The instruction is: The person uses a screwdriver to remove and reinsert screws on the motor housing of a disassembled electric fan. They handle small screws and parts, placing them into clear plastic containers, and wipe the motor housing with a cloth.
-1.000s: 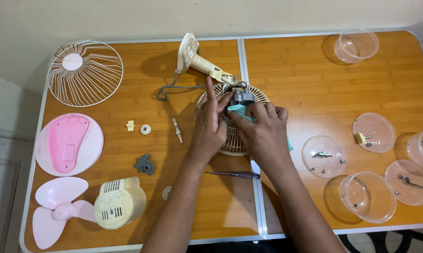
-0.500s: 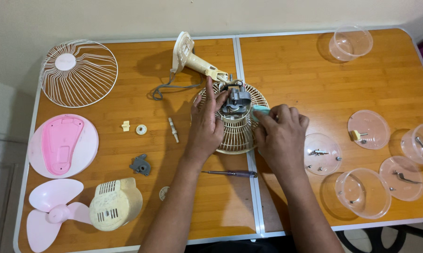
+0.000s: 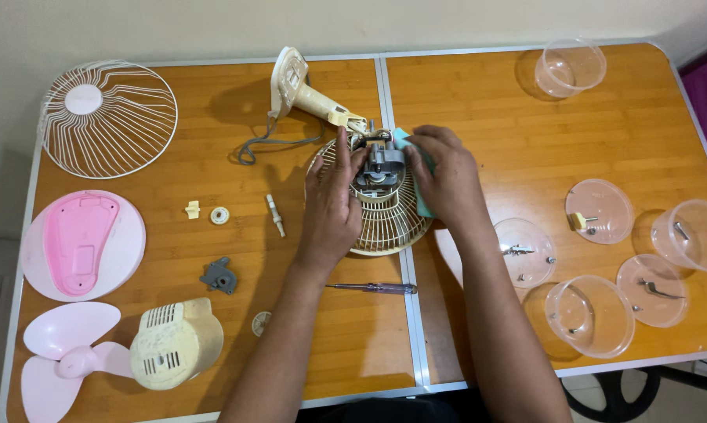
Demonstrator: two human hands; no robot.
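A pale wall is seen behind an orange wood-grain folding table [image 3: 479, 102], split by a centre seam. Near the middle of the table, slightly toward the far edge, a cream rear fan guard [image 3: 385, 223] lies flat with the grey fan motor [image 3: 381, 164] standing on it. The cream fan neck [image 3: 310, 94] runs from the motor toward the far edge, its long axis slanted to the far left.

The motor is bracketed between both hands, equally near. The left hand [image 3: 330, 207] is laid open against the motor's left side, fingers extended. The right hand [image 3: 444, 176] is curled on the right side over a teal cloth [image 3: 422, 196]; whether the cloth is pinched cannot be told.

At the far-left corner a white front guard [image 3: 106, 117] is recorded; at the left edge, a pink base plate [image 3: 79, 243]; at the near-left corner, a pink blade [image 3: 59, 356] and a cream motor cover [image 3: 173, 345]. A screwdriver [image 3: 373, 288] lies parallel to the near edge, just behind the wrists. Clear round tubs and lids [image 3: 600, 211] holding small screws are grouped along the right edge. No packages, labels or signs are noted.
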